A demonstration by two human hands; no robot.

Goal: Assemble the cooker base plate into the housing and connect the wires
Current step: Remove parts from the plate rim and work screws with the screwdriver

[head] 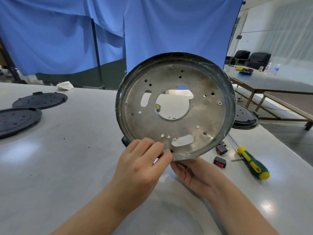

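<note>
We hold the round metal base plate (176, 106) upright above the grey worktop (59, 167), our left hand (140, 165) pinching its lower rim with curled fingers (159, 146) while our right hand (194, 173) supports the same edge from below, palm up. Through its big centre hole we see a roll of tape (157, 107) on the worktop. Two black discs (40, 100) lie at far left, and to the right lie two red rocker switches (219, 161) and a green-and-yellow screwdriver (253, 162), with blue cloth (67, 31) hanging behind.
</note>
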